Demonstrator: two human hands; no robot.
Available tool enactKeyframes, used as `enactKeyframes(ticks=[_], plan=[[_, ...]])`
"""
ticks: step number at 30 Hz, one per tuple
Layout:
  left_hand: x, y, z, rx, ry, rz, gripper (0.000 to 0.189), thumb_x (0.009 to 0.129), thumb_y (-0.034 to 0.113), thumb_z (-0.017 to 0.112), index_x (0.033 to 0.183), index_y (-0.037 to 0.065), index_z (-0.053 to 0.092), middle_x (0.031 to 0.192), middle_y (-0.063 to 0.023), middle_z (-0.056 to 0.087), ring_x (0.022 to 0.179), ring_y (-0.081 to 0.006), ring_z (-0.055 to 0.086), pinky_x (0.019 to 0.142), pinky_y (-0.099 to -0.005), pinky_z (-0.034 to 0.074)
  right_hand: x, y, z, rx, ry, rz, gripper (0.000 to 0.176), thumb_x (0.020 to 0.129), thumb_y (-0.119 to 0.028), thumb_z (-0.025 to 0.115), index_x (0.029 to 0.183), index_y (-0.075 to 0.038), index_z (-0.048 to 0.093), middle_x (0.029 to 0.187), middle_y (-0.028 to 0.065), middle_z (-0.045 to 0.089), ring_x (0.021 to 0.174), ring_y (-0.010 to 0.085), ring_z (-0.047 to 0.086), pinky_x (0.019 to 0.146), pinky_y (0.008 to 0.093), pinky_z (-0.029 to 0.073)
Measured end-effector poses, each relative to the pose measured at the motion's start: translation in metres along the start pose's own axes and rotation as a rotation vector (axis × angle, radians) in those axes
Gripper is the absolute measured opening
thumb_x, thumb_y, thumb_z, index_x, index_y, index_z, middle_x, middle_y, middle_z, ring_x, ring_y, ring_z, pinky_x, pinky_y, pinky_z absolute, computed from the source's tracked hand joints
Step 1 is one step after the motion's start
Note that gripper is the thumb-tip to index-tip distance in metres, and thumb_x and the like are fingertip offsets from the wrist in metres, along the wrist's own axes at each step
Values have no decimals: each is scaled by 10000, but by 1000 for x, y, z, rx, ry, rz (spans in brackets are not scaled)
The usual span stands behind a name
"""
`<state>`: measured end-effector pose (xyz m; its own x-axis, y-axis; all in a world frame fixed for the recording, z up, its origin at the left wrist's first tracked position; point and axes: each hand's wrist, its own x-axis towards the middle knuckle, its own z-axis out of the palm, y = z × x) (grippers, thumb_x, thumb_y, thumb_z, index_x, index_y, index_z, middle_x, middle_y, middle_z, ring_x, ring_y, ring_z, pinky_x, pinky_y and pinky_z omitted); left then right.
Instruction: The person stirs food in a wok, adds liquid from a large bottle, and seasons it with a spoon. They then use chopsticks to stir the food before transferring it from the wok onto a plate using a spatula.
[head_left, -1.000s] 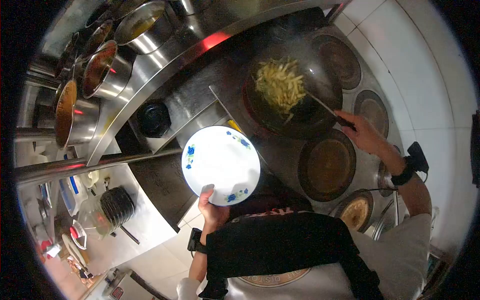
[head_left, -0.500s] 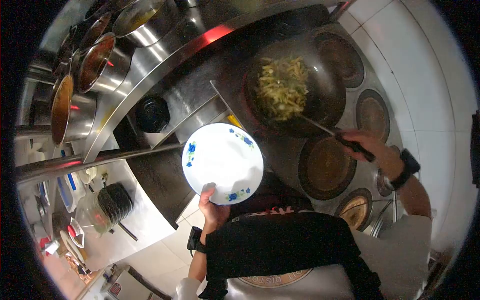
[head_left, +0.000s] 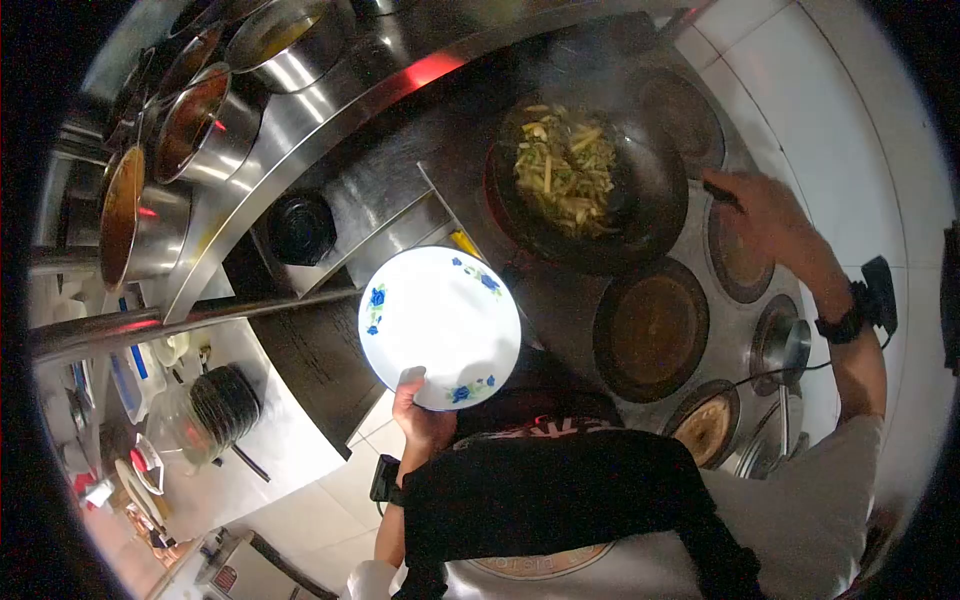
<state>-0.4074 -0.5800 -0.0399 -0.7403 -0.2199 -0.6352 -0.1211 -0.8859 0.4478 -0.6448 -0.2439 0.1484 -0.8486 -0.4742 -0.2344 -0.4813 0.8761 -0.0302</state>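
Observation:
My left hand (head_left: 420,415) grips the near rim of a white plate (head_left: 440,325) with blue flowers, thumb on top and fingers beneath. The plate is held to the left of a dark wok (head_left: 650,210). In the wok lies a heap of chopped, yellow-green stir-fried food (head_left: 565,175), with steam above it. Just off the wok's right rim, my right hand (head_left: 770,225) is closed around a dark handle (head_left: 722,194). The other end of that handle's utensil cannot be made out.
Round dark burner covers (head_left: 652,328) line the stove beside the wok. A small metal ladle (head_left: 785,345) rests at the right. Steel pots (head_left: 150,215) stand on the shelf at upper left. Below them, a counter (head_left: 285,400) carries stacked black bowls (head_left: 225,400). A tiled wall (head_left: 850,180) bounds the right.
My right hand has moved up and right from the wok's lower edge, and the metal shaft no longer shows over the food. The food is spread differently. The plate has hardly shifted.

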Motion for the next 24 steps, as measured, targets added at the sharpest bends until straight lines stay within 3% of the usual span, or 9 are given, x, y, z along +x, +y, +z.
enactKeyframes(ticks=[4, 6, 10, 13, 16, 18, 19, 21, 24], plan=[[-3, 4, -2, 8, 17, -26, 426, 688, 207, 508, 1067, 12, 477, 1035, -103, 530, 1010, -267, 503, 896, -400, 373, 41, -23, 5, 8, -54, 88, 416, 800, -66, 543, 1206, -120, 471, 1028, 177, 564, 913, 319, 560, 761, 390, 453], [-3, 5, 1, -6, 15, -39, 425, 689, 205, 510, 1068, 16, 477, 1036, -101, 528, 1010, -266, 502, 897, -400, 371, 43, -21, 15, -161, -214, -95, 410, 787, -74, 559, 1188, -126, 489, 1036, 175, 565, 905, 323, 559, 750, 401, 456], [-2, 5, 5, 20, 30, -16, 445, 686, 213, 512, 1088, 25, 470, 1041, -98, 521, 1008, -268, 502, 893, -406, 373, 31, 12, 13, 24, -30, -279, 419, 771, -72, 567, 1181, -117, 494, 952, 167, 575, 846, 330, 560, 722, 414, 451], [-5, 4, 7, 30, 40, -32, 464, 683, 221, 509, 1102, 27, 464, 1056, -101, 518, 1016, -271, 499, 895, -410, 373, 23, 16, 15, -46, 46, -77, 434, 771, -76, 559, 1196, -127, 489, 927, 165, 572, 808, 324, 553, 697, 418, 443], [-3, 5, 8, 32, 35, -13, 489, 677, 227, 506, 1120, 28, 454, 1079, -106, 515, 1034, -276, 490, 904, -415, 368, 15, 20, 28, -45, -244, 143, 413, 786, -105, 547, 1194, -92, 487, 868, 153, 577, 799, 304, 555, 702, 411, 435], [-5, 5, 10, 40, 21, 1, 502, 675, 229, 505, 1131, 29, 447, 1092, -109, 511, 1046, -278, 484, 910, -418, 363, -10, 52, 40, 271, 12, -278, 391, 792, -125, 542, 1178, -69, 506, 700, 122, 558, 626, 225, 557, 577, 364, 451], [-9, 7, 15, 54, 57, 13, 515, 671, 229, 508, 1140, 29, 440, 1100, -110, 509, 1054, -279, 478, 916, -421, 359, -21, 49, 24, 272, 10, -268, 391, 792, -125, 542, 1178, -69, 506, 700, 122, 558, 626, 225, 557, 577, 364, 451], [-9, 4, 16, 39, 67, 58, 547, 658, 212, 524, 1163, 28, 425, 1112, -107, 503, 1067, -281, 469, 933, -426, 347, -40, 40, -20, 539, -325, 298, 366, 806, -151, 544, 1157, -49, 523, 593, 67, 503, 486, 108, 490, 424, 282, 399], [-9, 6, 13, 65, 125, 119, 541, 661, 190, 543, 1162, 21, 429, 1122, -104, 501, 1076, -277, 469, 943, -431, 351, -70, 110, 10, 867, -558, 571, 341, 835, -174, 530, 1155, -55, 528, 553, 27, 480, 387, 41, 384, 335, 210, 295]])
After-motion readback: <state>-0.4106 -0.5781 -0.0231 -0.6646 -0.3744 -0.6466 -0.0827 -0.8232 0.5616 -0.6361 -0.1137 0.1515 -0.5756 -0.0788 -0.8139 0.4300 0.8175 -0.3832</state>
